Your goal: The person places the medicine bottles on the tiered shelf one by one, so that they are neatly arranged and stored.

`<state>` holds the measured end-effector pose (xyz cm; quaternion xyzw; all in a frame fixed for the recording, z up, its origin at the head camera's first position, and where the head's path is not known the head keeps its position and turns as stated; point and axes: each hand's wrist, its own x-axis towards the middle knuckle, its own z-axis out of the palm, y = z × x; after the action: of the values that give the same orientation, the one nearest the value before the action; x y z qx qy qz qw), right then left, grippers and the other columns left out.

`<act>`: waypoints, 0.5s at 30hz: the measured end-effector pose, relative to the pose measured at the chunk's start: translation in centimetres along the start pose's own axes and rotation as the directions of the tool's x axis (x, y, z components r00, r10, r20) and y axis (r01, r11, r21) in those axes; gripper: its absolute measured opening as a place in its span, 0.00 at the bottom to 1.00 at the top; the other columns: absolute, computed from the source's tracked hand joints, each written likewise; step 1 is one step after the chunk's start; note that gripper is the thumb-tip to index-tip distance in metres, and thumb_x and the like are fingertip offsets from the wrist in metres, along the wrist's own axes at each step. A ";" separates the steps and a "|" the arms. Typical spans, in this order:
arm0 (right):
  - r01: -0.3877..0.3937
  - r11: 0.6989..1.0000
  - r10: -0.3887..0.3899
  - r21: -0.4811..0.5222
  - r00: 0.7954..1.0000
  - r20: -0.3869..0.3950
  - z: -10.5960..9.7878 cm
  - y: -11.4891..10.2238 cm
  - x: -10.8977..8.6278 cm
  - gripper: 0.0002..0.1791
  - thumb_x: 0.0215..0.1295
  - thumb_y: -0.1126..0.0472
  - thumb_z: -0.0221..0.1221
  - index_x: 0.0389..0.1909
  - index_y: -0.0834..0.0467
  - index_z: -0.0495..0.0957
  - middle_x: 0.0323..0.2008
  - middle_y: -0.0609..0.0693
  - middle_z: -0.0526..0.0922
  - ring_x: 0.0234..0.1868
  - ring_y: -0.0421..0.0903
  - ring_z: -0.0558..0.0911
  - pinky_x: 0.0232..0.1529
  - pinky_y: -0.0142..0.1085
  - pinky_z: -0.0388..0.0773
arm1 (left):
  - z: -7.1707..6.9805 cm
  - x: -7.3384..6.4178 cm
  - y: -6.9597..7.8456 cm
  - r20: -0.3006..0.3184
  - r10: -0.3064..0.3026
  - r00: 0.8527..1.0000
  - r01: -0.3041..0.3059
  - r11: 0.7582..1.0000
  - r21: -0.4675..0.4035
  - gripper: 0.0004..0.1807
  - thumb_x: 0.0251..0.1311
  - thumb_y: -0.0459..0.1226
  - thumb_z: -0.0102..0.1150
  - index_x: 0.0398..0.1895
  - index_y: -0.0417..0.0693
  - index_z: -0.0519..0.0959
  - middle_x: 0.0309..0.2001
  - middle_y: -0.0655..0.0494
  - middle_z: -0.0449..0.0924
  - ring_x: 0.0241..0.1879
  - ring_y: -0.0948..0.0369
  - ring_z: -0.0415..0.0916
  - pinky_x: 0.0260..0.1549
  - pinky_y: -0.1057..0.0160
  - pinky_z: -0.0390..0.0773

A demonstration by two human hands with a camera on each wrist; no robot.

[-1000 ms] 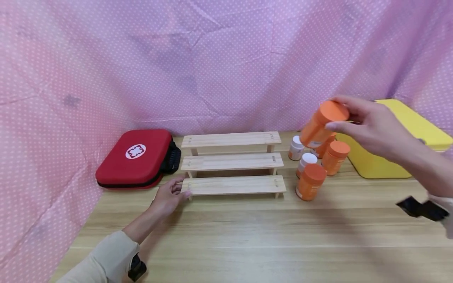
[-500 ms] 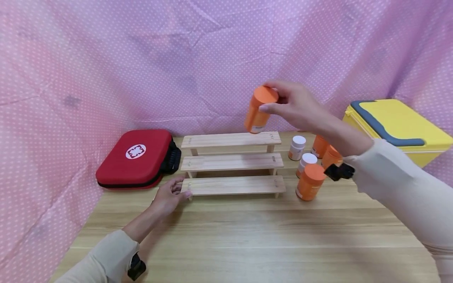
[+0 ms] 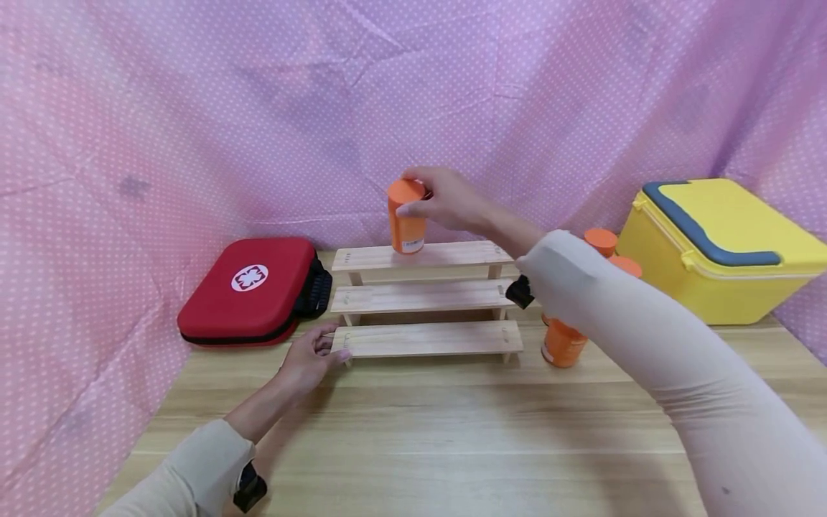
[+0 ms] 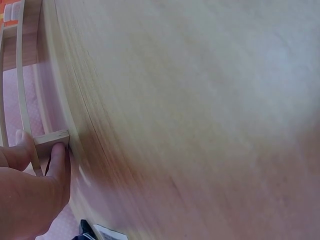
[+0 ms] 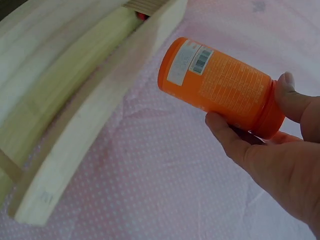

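My right hand (image 3: pixel 449 197) grips an orange bottle (image 3: pixel 407 228) near its lid, above the top tier of a three-tier wooden rack (image 3: pixel 423 339). In the right wrist view the bottle (image 5: pixel 217 82) shows a printed label and barcode, and its base looks apart from the top board (image 5: pixel 95 110). With thumb and fingers my left hand (image 3: pixel 309 359) pinches the left end of the rack's lowest tier. The left wrist view has the fingers of that hand (image 4: pixel 35 192) against a short support leg (image 4: pixel 52 139).
Orange bottles (image 3: pixel 563 345) stand right of the rack, partly hidden by my right sleeve. A yellow box (image 3: pixel 723 251) with a grey handle is at the far right. A red first-aid case (image 3: pixel 248 291) lies left of the rack. Behind hangs a pink dotted cloth (image 3: pixel 388 108).
My right hand has carried the orange bottle left, from over the other bottles to above the rack's top tier, and the bottle has become more upright. My left hand has stayed put.
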<state>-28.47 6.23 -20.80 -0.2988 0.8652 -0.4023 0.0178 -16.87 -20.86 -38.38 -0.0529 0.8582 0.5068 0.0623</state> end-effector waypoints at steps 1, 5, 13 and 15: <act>-0.001 1.000 0.001 -0.015 1.000 0.007 0.5 0.1 0.3 0.20 0.63 0.59 0.63 0.55 0.58 0.74 0.43 0.52 0.79 0.42 0.47 0.76 0.46 0.37 0.72 | 0.0 0.0 0.0 -0.001 0.002 1.000 -0.002 1.000 0.002 0.33 0.58 0.31 0.64 0.66 0.36 0.64 0.53 0.37 0.78 0.47 0.54 0.74 0.37 0.72 0.73; 0.002 0.999 -0.001 -0.042 0.999 0.034 2.0 0.1 1.0 0.20 0.62 0.60 0.64 0.54 0.60 0.74 0.43 0.53 0.79 0.42 0.47 0.76 0.46 0.36 0.72 | 0.1 0.1 -0.1 0.003 0.008 1.000 -0.008 1.000 0.009 0.32 0.59 0.30 0.64 0.66 0.34 0.64 0.52 0.37 0.78 0.47 0.54 0.75 0.38 0.71 0.74; 0.047 0.994 -0.040 -0.102 0.997 0.065 3.0 -0.3 1.9 0.19 0.63 0.58 0.64 0.52 0.59 0.75 0.42 0.52 0.79 0.42 0.46 0.75 0.46 0.36 0.71 | 0.1 0.1 0.1 -0.001 0.018 1.000 -0.018 1.000 0.017 0.32 0.59 0.30 0.64 0.66 0.35 0.64 0.50 0.38 0.79 0.45 0.56 0.74 0.38 0.71 0.72; 0.043 0.994 -0.035 -0.100 0.996 0.081 3.1 -0.4 2.0 0.17 0.64 0.58 0.62 0.51 0.59 0.74 0.42 0.52 0.78 0.43 0.46 0.75 0.46 0.36 0.71 | 0.1 0.0 0.2 -0.001 0.015 1.000 -0.015 1.000 0.014 0.32 0.59 0.30 0.64 0.66 0.35 0.64 0.50 0.38 0.78 0.45 0.56 0.74 0.37 0.71 0.72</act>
<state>-29.14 2.87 -22.19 -0.3319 0.8771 -0.3459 0.0289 -16.92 -20.72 -38.29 -0.0462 0.8620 0.5014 0.0584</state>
